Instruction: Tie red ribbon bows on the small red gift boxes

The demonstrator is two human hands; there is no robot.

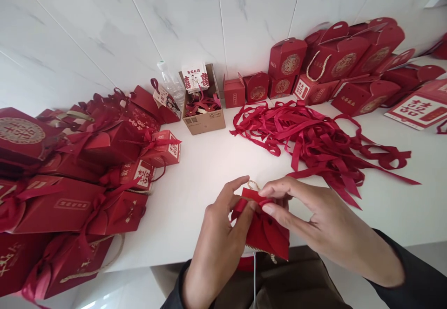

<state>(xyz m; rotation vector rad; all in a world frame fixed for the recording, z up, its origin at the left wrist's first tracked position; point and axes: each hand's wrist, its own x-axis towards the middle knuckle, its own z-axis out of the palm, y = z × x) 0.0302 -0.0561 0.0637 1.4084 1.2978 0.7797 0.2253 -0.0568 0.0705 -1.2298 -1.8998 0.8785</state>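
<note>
Between my two hands, at the table's front edge, is a small red gift box (pixel 266 235) with a twisted gold cord handle (pixel 253 185) on its far side. My left hand (pixel 223 234) pinches a red ribbon (pixel 239 209) at the top of the box, thumb and fingers closed on it. From the other side, my right hand (pixel 296 206) pinches the ribbon too, its thumb and fingertips meeting close to the left thumb. The fingers partly hide the ribbon's middle, so I cannot tell whether it is knotted.
A tangled pile of loose red ribbons (pixel 314 146) lies right of centre. Ribbon-tied red boxes (pixel 63 202) are heaped on the left. Untied red boxes (pixel 345 52) stand along the tiled wall at the right. A cardboard box (pixel 206 121) and a clear plastic bottle (pixel 170 83) stand at the back.
</note>
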